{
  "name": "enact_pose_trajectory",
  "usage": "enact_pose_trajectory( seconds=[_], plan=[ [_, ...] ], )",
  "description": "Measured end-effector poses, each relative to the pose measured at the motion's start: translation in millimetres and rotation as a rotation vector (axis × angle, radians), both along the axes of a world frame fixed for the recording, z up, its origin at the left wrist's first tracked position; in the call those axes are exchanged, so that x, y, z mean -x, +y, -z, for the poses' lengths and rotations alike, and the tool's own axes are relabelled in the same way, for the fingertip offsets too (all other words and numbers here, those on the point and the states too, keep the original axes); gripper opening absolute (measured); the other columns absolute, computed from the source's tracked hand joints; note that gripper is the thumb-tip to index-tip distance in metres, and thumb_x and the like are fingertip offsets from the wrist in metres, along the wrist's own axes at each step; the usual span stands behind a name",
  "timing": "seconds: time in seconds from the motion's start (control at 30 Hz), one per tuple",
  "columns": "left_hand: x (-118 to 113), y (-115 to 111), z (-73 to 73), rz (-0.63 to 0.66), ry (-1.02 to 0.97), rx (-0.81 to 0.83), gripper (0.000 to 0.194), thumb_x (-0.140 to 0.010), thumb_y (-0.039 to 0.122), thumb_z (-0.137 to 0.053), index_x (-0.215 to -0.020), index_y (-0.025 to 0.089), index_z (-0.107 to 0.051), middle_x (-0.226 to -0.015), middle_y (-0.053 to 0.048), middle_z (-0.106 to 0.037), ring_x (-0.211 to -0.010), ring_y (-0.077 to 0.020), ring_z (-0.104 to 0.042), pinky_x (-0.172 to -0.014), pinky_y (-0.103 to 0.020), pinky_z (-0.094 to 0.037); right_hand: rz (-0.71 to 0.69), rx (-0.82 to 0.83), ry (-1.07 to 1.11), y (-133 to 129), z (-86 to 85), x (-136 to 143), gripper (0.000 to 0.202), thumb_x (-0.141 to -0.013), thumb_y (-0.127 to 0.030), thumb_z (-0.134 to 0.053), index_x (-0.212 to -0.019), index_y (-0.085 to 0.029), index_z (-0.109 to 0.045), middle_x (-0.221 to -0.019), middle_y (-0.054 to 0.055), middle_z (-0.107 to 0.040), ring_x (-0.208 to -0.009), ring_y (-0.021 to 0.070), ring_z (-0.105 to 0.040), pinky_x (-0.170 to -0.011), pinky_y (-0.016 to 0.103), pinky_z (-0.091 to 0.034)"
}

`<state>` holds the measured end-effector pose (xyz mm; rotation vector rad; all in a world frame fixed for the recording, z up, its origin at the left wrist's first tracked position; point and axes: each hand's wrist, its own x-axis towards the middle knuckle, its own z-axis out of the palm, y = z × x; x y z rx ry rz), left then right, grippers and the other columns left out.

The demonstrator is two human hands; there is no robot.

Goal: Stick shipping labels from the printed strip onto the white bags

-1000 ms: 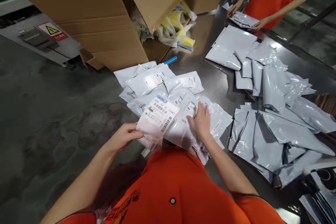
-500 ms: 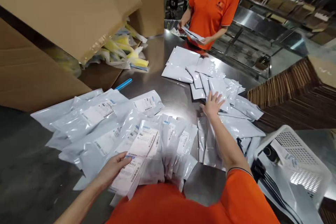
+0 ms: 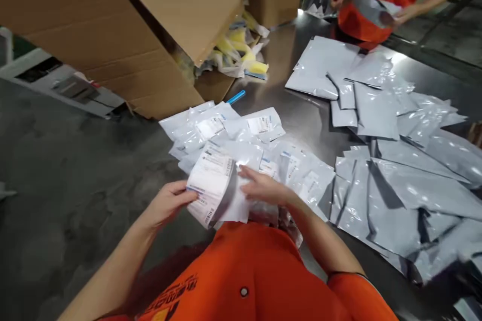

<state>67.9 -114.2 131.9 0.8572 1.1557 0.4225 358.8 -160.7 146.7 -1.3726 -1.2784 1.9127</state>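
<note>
Head view: the left hand (image 3: 170, 202) grips printed labels (image 3: 213, 174) near bags (image 3: 265, 128) piled on the counter (image 3: 307, 123); the right hand (image 3: 265, 188) touches a plain bag (image 3: 236, 198) beside the labels, its grip unclear.

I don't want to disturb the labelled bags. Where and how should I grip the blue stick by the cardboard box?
Probably pinch the blue stick near its free far end, coming from the right, over the metal tabletop. It is slim, and its near end meets the labelled bags and may run under them, while the cardboard box stands close on its left.
</note>
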Motion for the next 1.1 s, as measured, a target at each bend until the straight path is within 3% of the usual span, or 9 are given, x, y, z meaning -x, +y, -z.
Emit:
enact_pose_trajectory(
  seconds=[0.17, 0.3, 0.4, 0.53, 0.63, 0.73, 0.87, 1.03, 1.1],
  plan=[
    [15.9, -35.9, -4.6, 0.323, 0.022, -0.153, 0.027, -0.074, 0.037, -0.076, -0.088, 0.015, -0.08, -0.082, -0.005, -0.075, -0.076, -0.021, -0.064, -0.069, -0.025, -0.05, 0.076, -0.12, 0.142, 30.4, 7.8, 16.9, 0.065, -0.079, -0.058, -0.066, -0.132, -0.022, -0.055, -0.13, 0.007, -0.06, -0.114, 0.0216, -0.056, -0.091, 0.032, -0.049],
    [21.0, -54.3, 3.3, 0.258, 0.086, -0.182, 0.051, -0.08, 0.041, -0.068, -0.123, 0.014, -0.068, -0.114, -0.009, -0.07, -0.079, -0.0179, -0.063, -0.07, -0.025, -0.05, 0.123, -0.204, -0.126, 15.4, 5.4, 39.5, 0.03, -0.078, -0.046, -0.069, -0.083, -0.017, -0.064, -0.076, -0.002, -0.061, -0.074, 0.0142, -0.056, -0.068, 0.024, -0.043],
    [15.5, -59.8, -0.1, 0.197, 0.068, -0.201, 0.089, -0.07, 0.035, -0.077, -0.149, 0.024, -0.038, -0.149, -0.012, -0.044, -0.073, -0.0116, -0.059, -0.062, -0.022, -0.049, 0.159, -0.267, -0.287, -10.1, 2.6, 62.4, 0.028, -0.084, -0.043, -0.061, -0.072, -0.018, -0.06, -0.065, -0.004, -0.053, -0.065, 0.0118, -0.049, -0.061, 0.023, -0.037],
    [-9.7, -58.9, -5.8, 0.089, 0.072, -0.259, 0.037, -0.07, 0.035, -0.071, -0.101, 0.014, -0.067, -0.096, -0.004, -0.067, -0.067, -0.011, -0.053, -0.058, -0.019, -0.041, 0.105, -0.254, -0.243, -37.0, 0.1, 82.1, 0.027, -0.087, -0.044, -0.057, -0.091, -0.019, -0.066, -0.08, -0.002, -0.064, -0.074, 0.0138, -0.055, -0.067, 0.023, -0.041],
    [-24.7, -61.4, -1.4, 0.008, 0.14, -0.251, 0.031, -0.07, 0.039, -0.067, -0.059, 0.016, -0.051, -0.057, 0.005, -0.044, -0.056, -0.0089, -0.041, -0.051, -0.019, -0.031, 0.148, -0.291, -0.368, -47.9, 0.8, 83.0, 0.028, -0.082, -0.044, -0.066, -0.095, -0.02, -0.064, -0.085, -0.001, -0.065, -0.078, 0.0151, -0.057, -0.071, 0.024, -0.042],
    [-25.6, -67.8, 2.6, 0.01, 0.138, -0.22, 0.03, -0.069, 0.041, -0.069, -0.063, 0.016, -0.055, -0.059, 0.005, -0.046, -0.057, -0.0098, -0.044, -0.051, -0.019, -0.032, 0.142, -0.257, -0.38, -55.6, 3.8, 81.0, 0.021, -0.081, -0.04, -0.068, -0.086, -0.02, -0.063, -0.08, -0.002, -0.064, -0.074, 0.0144, -0.056, -0.069, 0.024, -0.042],
    [-17.2, -76.9, -1.3, 0.058, -0.043, -0.116, 0.048, -0.065, 0.038, -0.076, -0.107, 0.019, -0.065, -0.097, -0.001, -0.067, -0.08, -0.0161, -0.061, -0.066, -0.021, -0.047, 0.166, -0.187, -0.334, -66.5, 6.2, 85.7, 0.022, -0.088, -0.039, -0.059, -0.083, -0.019, -0.065, -0.074, -0.002, -0.064, -0.07, 0.0138, -0.056, -0.064, 0.023, -0.042],
    [-13.5, -91.2, 2.1, 0.063, 0.011, 0.02, 0.033, -0.073, 0.048, -0.067, -0.07, 0.016, -0.058, -0.067, -0.002, -0.065, -0.064, -0.0172, -0.062, -0.058, -0.024, -0.047, 0.055, -0.392, -0.472, -79.3, 1.8, 90.7, 0.022, -0.092, -0.036, -0.053, -0.087, -0.019, -0.067, -0.081, 0.002, -0.064, -0.074, 0.0145, -0.057, -0.067, 0.025, -0.042],
    [-11.9, -95.6, 6.4, 0.06, 0.043, -0.104, 0.036, -0.077, 0.049, -0.066, -0.068, 0.015, -0.06, -0.082, -0.008, -0.071, -0.078, -0.0205, -0.065, -0.065, -0.025, -0.049, -0.013, -0.478, -0.568, -81.6, -0.3, 89.2, 0.022, -0.093, -0.035, -0.052, -0.086, -0.02, -0.066, -0.079, 0.002, -0.062, -0.073, 0.0148, -0.056, -0.065, 0.026, -0.041]
  ],
)
